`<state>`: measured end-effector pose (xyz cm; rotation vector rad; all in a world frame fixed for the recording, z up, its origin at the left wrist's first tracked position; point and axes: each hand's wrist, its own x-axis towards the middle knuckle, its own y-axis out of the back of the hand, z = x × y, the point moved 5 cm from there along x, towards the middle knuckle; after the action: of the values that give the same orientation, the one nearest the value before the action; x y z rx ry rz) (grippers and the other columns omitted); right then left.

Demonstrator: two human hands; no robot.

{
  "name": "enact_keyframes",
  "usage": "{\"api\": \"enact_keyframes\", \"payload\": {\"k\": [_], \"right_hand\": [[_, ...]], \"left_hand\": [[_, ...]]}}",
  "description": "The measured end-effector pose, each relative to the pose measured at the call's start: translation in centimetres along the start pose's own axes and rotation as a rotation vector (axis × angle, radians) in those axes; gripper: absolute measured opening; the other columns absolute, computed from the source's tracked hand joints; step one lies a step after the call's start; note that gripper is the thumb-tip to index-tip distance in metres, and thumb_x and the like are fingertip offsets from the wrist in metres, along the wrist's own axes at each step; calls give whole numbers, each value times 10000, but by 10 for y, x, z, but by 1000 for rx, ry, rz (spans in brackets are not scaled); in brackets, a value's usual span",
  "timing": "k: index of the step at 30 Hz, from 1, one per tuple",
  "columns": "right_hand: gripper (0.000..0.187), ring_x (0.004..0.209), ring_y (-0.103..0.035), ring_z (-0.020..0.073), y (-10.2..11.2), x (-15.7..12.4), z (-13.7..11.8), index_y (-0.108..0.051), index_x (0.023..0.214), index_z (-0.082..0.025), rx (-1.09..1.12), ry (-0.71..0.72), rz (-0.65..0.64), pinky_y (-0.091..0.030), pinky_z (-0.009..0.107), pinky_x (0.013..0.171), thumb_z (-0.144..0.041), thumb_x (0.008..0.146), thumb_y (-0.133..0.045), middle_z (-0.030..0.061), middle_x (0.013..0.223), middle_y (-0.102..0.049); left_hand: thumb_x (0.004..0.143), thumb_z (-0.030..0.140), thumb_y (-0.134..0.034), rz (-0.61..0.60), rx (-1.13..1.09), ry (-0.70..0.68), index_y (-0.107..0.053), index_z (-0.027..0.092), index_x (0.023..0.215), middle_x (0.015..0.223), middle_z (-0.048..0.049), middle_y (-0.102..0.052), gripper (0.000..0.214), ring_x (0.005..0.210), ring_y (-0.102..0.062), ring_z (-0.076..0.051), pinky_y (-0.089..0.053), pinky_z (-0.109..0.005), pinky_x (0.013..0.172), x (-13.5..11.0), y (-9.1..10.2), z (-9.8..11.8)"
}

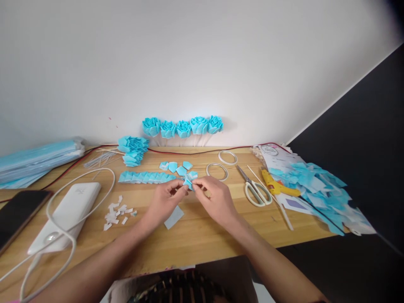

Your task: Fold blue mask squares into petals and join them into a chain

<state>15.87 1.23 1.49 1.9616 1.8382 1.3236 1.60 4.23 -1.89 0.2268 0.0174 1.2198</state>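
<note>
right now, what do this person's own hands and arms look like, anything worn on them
The left hand and right hand are bare, with no gloves, rings or watch showing. The left forearm and right forearm are slim and uncovered. A pink sliver shows at the lower left edge, too small to identify.

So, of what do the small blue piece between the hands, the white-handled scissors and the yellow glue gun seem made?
Small blue folded piece: matte, creased, perhaps nonwoven fabric or thin paper.
White-handled scissors: grey, metallic-looking blades, likely steel; smooth handles, probably plastic.
Yellow glue gun: smooth, evenly coloured body, likely moulded plastic.
</note>
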Motion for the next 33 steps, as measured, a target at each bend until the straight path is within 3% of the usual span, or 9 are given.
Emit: {"api": "enact_keyframes", "payload": {"k": [4,8,11,17,23,27,33], "right_hand": [[138,656,-601,144,5,3,17,-661,810,-207,185,-206,-2,-456,255,625,-230,863,-535,10,760,-688],[134,678,-611,154,24,5,49,-638,764,-194,383,-422,186,-455,243,592,-288,829,-567,12,733,-679],[138,659,-598,151,33,6,58,-628,750,-193,428,-463,245,-451,238,575,-307,811,-579,5,692,-657],[138,630,-575,139,26,4,35,-640,752,-195,251,-358,169,-453,250,596,-289,826,-571,8,717,-654],[124,650,-578,146,19,1,4,-631,780,-205,-108,-51,140,-442,273,644,-182,848,-530,16,744,-676],[118,701,-603,159,12,0,-6,-624,795,-207,-139,24,107,-439,279,668,-159,852,-532,22,756,-681],[144,697,-592,159,6,-1,-16,-625,777,-202,-126,38,86,-431,280,674,-172,862,-513,24,728,-666]], "left_hand": [[821,367,-566,28,11,23,-661,171,724,651,4,-606,238,578,-487,-121,-374,-227,564,2,0,-5],[801,373,-576,41,-2,47,-642,171,663,655,-9,-639,253,561,-484,-120,-376,-232,559,3,2,-6],[787,366,-580,47,-3,53,-639,174,641,649,-14,-643,249,551,-480,-120,-371,-235,547,4,3,-4],[802,392,-572,41,-11,71,-647,169,678,655,-17,-632,266,556,-482,-122,-376,-234,538,3,3,-2],[849,376,-559,-17,-21,-22,-672,186,775,674,6,-611,233,603,-509,-123,-404,-238,604,1,0,5],[800,373,-642,-42,-105,-53,-635,190,841,802,-6,-641,188,695,-563,-138,-440,-254,678,2,-3,4],[783,344,-637,51,-139,20,-586,177,771,689,21,-588,175,629,-561,-128,-444,-256,641,5,2,-1]]}}
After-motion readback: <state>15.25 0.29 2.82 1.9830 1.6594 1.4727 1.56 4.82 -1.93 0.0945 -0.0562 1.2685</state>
